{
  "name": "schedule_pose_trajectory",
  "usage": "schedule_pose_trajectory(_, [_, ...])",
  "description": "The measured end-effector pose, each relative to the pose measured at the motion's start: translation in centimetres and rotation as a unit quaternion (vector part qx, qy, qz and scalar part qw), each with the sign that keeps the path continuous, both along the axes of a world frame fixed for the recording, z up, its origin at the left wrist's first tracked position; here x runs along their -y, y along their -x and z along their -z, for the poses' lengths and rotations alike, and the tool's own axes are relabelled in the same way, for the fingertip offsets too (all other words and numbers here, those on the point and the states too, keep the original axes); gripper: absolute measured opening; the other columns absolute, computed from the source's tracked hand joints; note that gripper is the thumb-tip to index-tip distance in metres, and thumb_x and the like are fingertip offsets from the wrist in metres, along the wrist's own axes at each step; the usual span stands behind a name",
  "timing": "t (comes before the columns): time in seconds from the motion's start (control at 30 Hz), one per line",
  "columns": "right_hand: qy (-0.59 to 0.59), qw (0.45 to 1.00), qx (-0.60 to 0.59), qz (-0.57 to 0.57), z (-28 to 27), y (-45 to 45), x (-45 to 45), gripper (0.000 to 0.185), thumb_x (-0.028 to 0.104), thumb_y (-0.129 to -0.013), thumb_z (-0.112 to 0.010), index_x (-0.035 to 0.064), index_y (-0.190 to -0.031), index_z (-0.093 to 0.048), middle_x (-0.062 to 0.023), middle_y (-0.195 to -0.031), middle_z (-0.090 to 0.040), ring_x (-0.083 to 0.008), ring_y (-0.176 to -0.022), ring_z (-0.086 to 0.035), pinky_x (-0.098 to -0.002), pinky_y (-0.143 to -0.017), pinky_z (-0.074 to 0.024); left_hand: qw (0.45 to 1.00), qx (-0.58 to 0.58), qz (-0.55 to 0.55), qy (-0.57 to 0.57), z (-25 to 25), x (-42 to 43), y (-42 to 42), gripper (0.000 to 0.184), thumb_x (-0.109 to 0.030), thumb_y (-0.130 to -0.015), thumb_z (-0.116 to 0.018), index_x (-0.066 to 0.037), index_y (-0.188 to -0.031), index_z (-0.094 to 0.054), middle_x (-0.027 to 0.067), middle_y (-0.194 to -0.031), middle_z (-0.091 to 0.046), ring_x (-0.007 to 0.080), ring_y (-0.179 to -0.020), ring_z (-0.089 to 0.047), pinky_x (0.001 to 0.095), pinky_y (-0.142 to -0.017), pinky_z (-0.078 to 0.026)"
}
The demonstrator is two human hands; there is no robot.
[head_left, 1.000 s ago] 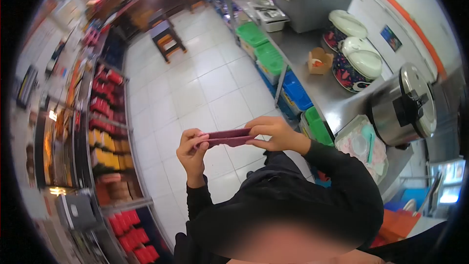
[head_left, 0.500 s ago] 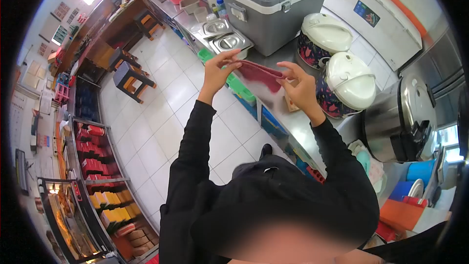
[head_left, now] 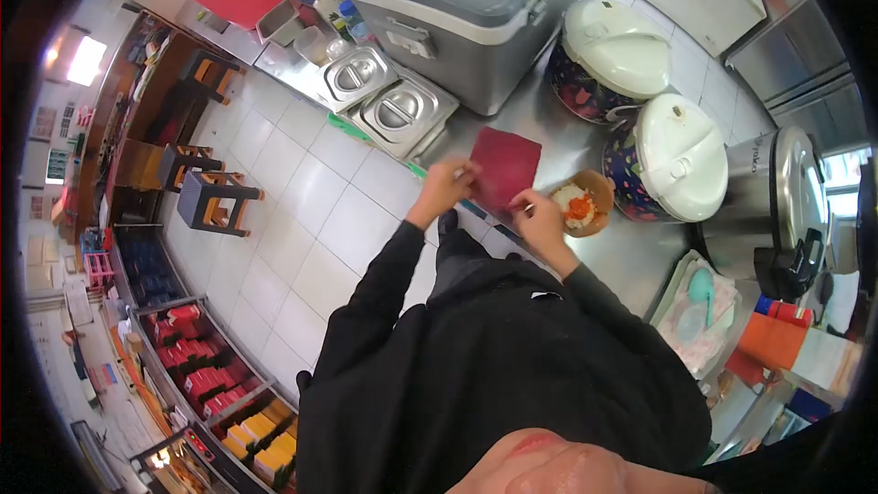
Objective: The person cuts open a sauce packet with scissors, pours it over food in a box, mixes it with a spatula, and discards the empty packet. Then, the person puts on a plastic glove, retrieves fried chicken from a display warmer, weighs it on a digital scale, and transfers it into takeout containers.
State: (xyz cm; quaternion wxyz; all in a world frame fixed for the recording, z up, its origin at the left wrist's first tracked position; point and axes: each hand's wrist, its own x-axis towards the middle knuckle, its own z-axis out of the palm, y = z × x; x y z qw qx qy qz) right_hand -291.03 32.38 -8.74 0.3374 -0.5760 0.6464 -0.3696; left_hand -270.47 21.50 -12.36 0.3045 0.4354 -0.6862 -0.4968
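Observation:
A dark red cloth (head_left: 506,167) lies spread out over the steel counter's near edge. My left hand (head_left: 443,190) is closed at its left side, with thumb and fingers pinching the edge. At the lower right corner, my right hand (head_left: 540,222) is closed on the cloth too. Just right of that hand stands an open brown paper food box (head_left: 599,194) holding white rice with an orange-red topping (head_left: 579,209). Behind the cloth are two steel pans with lids (head_left: 397,112).
A large grey cooler (head_left: 457,23) stands at the back of the counter (head_left: 631,252). Two flowered pots with white lids (head_left: 679,157) and a big steel cooker (head_left: 754,183) line the right. Dark stools (head_left: 217,201) stand on the tiled floor at left.
The cloth has come down from mid-air, where it hung folded between both hands, and is now spread flat on the counter. The view has shifted, and the food box shows fully.

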Motion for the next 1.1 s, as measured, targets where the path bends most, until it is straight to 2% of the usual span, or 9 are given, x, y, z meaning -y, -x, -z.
schedule_pose_trajectory(0.13, [0.133, 0.979, -0.064, 0.138, -2.0, 1.1, 4.7, 0.048, 0.002, -0.079, -0.063, 0.0116, -0.124, -0.051, -0.0152, -0.117, -0.055, -0.0204, -0.079, -0.064, -0.0305, -0.067, -0.0517, 0.974, -0.042, 0.013, 0.223, -6.7, 4.1, 2.3, 0.050, -0.009, -0.080, -0.069, -0.010, -0.127, -0.052, 0.0123, -0.110, -0.055, 0.0289, -0.105, -0.054, 0.0335, -0.083, -0.048])
schedule_pose_trajectory(0.27, [0.093, 0.975, -0.069, 0.188, -5.5, -1.5, 7.2, 0.055, 0.001, -0.080, -0.064, 0.0118, -0.131, -0.046, -0.0146, -0.130, -0.041, -0.0210, -0.083, -0.062, -0.0276, -0.068, -0.0521, 0.939, 0.180, -0.097, 0.277, -9.1, 9.3, -4.8, 0.038, -0.015, -0.069, -0.074, -0.014, -0.107, -0.066, 0.0117, -0.126, -0.046, 0.0301, -0.113, -0.049, 0.0497, -0.099, -0.035])
schedule_pose_trajectory(0.37, [0.095, 0.972, -0.037, 0.211, -6.0, -4.9, 9.0, 0.047, 0.005, -0.081, -0.066, 0.0107, -0.125, -0.052, -0.0112, -0.124, -0.045, -0.0172, -0.085, -0.061, -0.0258, -0.068, -0.0520, 0.866, 0.371, -0.120, 0.312, -6.4, 12.2, -9.8, 0.033, -0.022, -0.064, -0.078, -0.016, -0.095, -0.069, 0.0107, -0.129, -0.045, 0.0320, -0.119, -0.043, 0.0636, -0.101, -0.022])
schedule_pose_trajectory(0.47, [0.102, 0.976, -0.021, 0.193, -4.7, -7.8, 10.6, 0.037, 0.005, -0.081, -0.066, 0.0089, -0.117, -0.058, -0.0097, -0.120, -0.048, -0.0168, -0.083, -0.061, -0.0255, -0.067, -0.0520, 0.886, 0.313, -0.023, 0.342, -6.1, 14.0, -12.1, 0.033, -0.026, -0.063, -0.079, -0.016, -0.093, -0.069, 0.0108, -0.131, -0.045, 0.0331, -0.122, -0.040, 0.0689, -0.097, -0.020])
schedule_pose_trajectory(0.5, [0.097, 0.977, -0.008, 0.188, -5.3, -9.2, 11.3, 0.029, 0.005, -0.081, -0.067, 0.0073, -0.110, -0.061, -0.0080, -0.112, -0.053, -0.0147, -0.082, -0.061, -0.0249, -0.067, -0.0516, 0.889, 0.283, -0.034, 0.358, -7.2, 14.5, -12.6, 0.030, -0.023, -0.063, -0.080, -0.016, -0.091, -0.069, 0.0106, -0.128, -0.048, 0.0322, -0.119, -0.043, 0.0601, -0.099, -0.025])
schedule_pose_trajectory(0.6, [0.044, 0.994, -0.043, 0.094, -4.2, -13.0, 14.2, 0.030, 0.011, -0.079, -0.066, 0.0090, -0.108, -0.061, -0.0105, -0.103, -0.060, -0.0241, -0.089, -0.061, -0.0340, -0.072, -0.0514, 0.911, 0.171, -0.126, 0.353, -6.4, 18.7, -16.0, 0.025, -0.023, -0.067, -0.077, -0.019, -0.091, -0.069, 0.0099, -0.121, -0.052, 0.0322, -0.118, -0.045, 0.0678, -0.097, -0.024])
schedule_pose_trajectory(0.73, [0.074, 0.953, -0.293, -0.006, -1.2, -18.8, 20.3, 0.035, 0.018, -0.076, -0.067, 0.0138, -0.111, -0.061, -0.0112, -0.099, -0.065, -0.0302, -0.101, -0.057, -0.0445, -0.085, -0.0445, 0.907, 0.056, -0.269, 0.318, -6.0, 22.3, -19.6, 0.026, -0.021, -0.071, -0.077, -0.019, -0.096, -0.069, 0.0099, -0.112, -0.056, 0.0312, -0.108, -0.051, 0.0509, -0.089, -0.036])
schedule_pose_trajectory(0.87, [0.042, 0.917, -0.390, -0.077, -0.6, -19.4, 22.8, 0.042, 0.017, -0.072, -0.067, 0.0188, -0.114, -0.062, -0.0097, -0.100, -0.065, -0.0292, -0.103, -0.056, -0.0446, -0.086, -0.0431, 0.911, 0.093, -0.269, 0.299, -6.4, 22.0, -21.0, 0.026, -0.024, -0.074, -0.075, -0.018, -0.098, -0.069, 0.0101, -0.111, -0.057, 0.0308, -0.105, -0.052, 0.0472, -0.088, -0.038])
schedule_pose_trajectory(1.1, [-0.217, 0.935, -0.183, -0.211, -14.3, -10.4, 20.0, 0.046, 0.013, -0.066, -0.062, 0.0183, -0.111, -0.069, -0.0058, -0.066, -0.057, -0.0147, -0.059, -0.053, -0.0291, -0.058, -0.0435, 0.927, 0.283, -0.094, 0.227, -4.6, 20.0, -22.4, 0.027, -0.033, -0.077, -0.071, -0.025, -0.103, -0.069, 0.0054, -0.125, -0.052, 0.0318, -0.126, -0.040, 0.0741, -0.098, -0.015])
